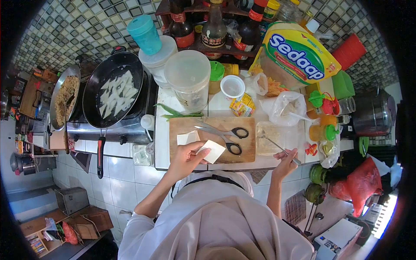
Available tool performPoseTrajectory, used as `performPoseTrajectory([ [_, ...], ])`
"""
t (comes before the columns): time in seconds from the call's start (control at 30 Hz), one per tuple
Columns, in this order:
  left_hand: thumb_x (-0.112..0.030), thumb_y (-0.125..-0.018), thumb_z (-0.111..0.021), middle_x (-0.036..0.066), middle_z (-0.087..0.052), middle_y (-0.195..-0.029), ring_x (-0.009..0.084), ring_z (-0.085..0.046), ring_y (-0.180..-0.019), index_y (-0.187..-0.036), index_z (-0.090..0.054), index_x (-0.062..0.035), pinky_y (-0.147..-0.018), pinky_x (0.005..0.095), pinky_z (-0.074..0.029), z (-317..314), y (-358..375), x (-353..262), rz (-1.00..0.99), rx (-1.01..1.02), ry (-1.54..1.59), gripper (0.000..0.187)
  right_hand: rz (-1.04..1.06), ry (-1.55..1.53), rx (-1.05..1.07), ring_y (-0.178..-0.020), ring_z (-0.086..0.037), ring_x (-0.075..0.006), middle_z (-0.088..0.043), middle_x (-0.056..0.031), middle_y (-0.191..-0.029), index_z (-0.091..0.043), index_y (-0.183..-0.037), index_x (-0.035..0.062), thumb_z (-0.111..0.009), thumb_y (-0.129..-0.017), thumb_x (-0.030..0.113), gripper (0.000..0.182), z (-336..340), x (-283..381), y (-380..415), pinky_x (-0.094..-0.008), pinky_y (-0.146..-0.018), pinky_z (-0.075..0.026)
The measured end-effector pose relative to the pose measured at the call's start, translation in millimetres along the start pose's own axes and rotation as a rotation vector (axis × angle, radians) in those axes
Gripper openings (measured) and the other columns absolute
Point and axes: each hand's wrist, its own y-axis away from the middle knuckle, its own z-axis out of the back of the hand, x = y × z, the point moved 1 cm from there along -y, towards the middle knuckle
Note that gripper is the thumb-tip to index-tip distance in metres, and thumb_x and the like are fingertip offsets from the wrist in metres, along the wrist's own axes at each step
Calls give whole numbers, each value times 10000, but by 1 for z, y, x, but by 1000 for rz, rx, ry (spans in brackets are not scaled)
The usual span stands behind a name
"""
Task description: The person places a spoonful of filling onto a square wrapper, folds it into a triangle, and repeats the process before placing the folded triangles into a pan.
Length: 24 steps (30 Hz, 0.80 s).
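Note:
My left hand [187, 157] grips a pale square pastry sheet [213, 151] above the front of the wooden cutting board [245, 158]. Beneath and behind that hand, more pale square sheets [186, 138] lie on the board. A pair of scissors [223, 133] rests there too, black handles toward the right. My right hand [285, 164] is closed around the handle of a metal spoon [277, 145]. The spoon's far end reaches over a clear shallow plastic container [263, 149] to the right of the board; what the container holds is hard to make out.
At left, a black frying pan [93, 82] holds pale strips in liquid on the stove [99, 130], beside a wok [54, 115] of brown crumbly food. Jars [186, 82], green leaves [180, 113], a plastic bag [286, 108] and a Sedaap pouch [294, 56] stand behind the board.

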Motion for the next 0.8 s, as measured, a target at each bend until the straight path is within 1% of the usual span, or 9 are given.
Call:
performPoseTrajectory([
  [0.13, -98, -828, -524, 89, -590, -872, 112, -584, -707, -1032, -519, 60, -567, 205, -500, 0, 1, -1, -1, 4, 1, 259, 21, 0, 12, -383, -452, -123, -419, -41, -442, -459, -689, -10, -369, -900, 275, 366, 3, 4, -3, -222, -379, -334],
  [0.2, -101, -833, -517, 90, -590, -875, 115, -585, -712, -1040, -515, 59, -571, 205, -500, 1, 1, 0, 3, 2, 18, 262, -42, -65, -54, -374, -415, -108, -411, -35, -443, -449, -692, 0, -369, -901, 301, 375, 6, 4, -6, -213, -375, -319],
  [0.33, -110, -855, -479, 96, -587, -889, 131, -591, -729, -1067, -495, 54, -593, 212, -508, 1, 2, -3, 31, 6, 79, 269, -57, -126, -71, -377, -384, -94, -390, -24, -443, -440, -687, 11, -395, -891, 336, 386, 11, 6, -14, -207, -367, -299],
  [0.37, -110, -855, -479, 96, -587, -889, 131, -591, -729, -1067, -495, 54, -593, 212, -508, 1, 1, -4, 29, 5, 80, 269, -112, -180, -88, -376, -362, -88, -375, -15, -448, -438, -685, 14, -408, -882, 355, 395, 13, 4, -17, -203, -364, -287],
  [0.4, -111, -861, -465, 103, -585, -896, 140, -592, -741, -1077, -488, 52, -614, 224, -515, -1, 0, -6, 64, 3, 119, 272, -168, -235, -104, -375, -340, -83, -360, -5, -454, -437, -682, 16, -422, -874, 374, 406, 16, 1, -20, -199, -361, -276],
  [0.57, -108, -861, -454, 128, -556, -974, 189, -593, -790, -1076, -466, 80, -672, 274, -533, -15, -10, -11, 129, -21, 209, 286, -171, -345, -182, -387, -308, -72, -343, 7, -482, -433, -674, 34, -444, -854, 409, 416, 33, 1, -36, -190, -350, -244],
  [0.63, -133, -869, -440, 117, -542, -1009, 181, -573, -857, -1105, -456, 68, -718, 298, -525, -23, -17, -9, 193, 75, 309, 310, -172, -368, -191, -390, -303, -69, -344, 7, -494, -429, -671, 42, -447, -851, 414, 414, 37, 13, -39, -189, -345, -235],
  [0.73, -152, -873, -429, 102, -524, -1044, 166, -545, -915, -1128, -448, 54, -760, 317, -511, -39, -27, -6, 152, 162, 363, 328, -111, -420, -200, -392, -300, -66, -353, 4, -514, -420, -660, 57, -441, -854, 413, 406, 38, 40, -40, -191, -332, -224],
  [0.8, -145, -873, -427, 91, -511, -1062, 155, -535, -926, -1127, -451, 51, -777, 319, -504, -44, -33, -2, 183, 225, 406, 322, 8, -442, -166, -385, -289, -64, -356, 4, -526, -411, -652, 63, -418, -865, 406, 404, 36, 53, -39, -186, -325, -215],
])
